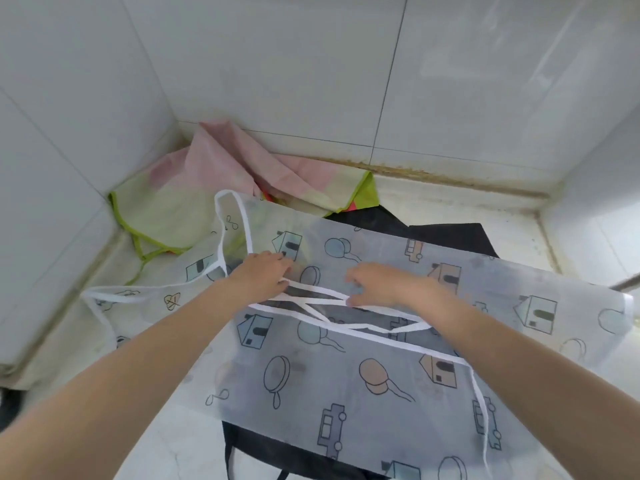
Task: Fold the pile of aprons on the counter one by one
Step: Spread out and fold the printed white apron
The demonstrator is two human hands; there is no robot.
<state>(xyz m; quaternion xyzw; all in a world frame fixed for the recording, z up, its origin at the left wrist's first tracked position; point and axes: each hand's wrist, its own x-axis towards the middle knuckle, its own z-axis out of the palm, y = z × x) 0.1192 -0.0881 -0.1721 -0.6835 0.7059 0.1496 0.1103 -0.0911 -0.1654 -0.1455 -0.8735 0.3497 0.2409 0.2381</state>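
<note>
The printed apron (346,368) lay spread flat on the surface (450,199), its long axis running from the far left, where the neck loop (232,216) reached toward the corner, down to the near right. It covered most of a black apron (446,233) beneath it, and a pink and green apron (242,181) sat crumpled in the corner behind, partly under the neck loop.

The white ties (329,306) lay loose across the middle of the printed apron, crossing one another between the two hands and directly under them. That mattered most for the coming move: the straps ran crosswise to the apron's length, so both hands were equally near them, the left hand (263,275) at their left end and the right hand (384,285) toward their right.

Both arms reached forward and down over the cloth, palms facing the apron. The left hand's fingers curled onto a tie and seemed to pinch it against the cloth. The right hand's fingertips were bent onto another strand, apparently pinching it too, though the grip itself was partly hidden.

By my reading, the ties were being gathered onto the apron's middle ahead of a fold.
</note>
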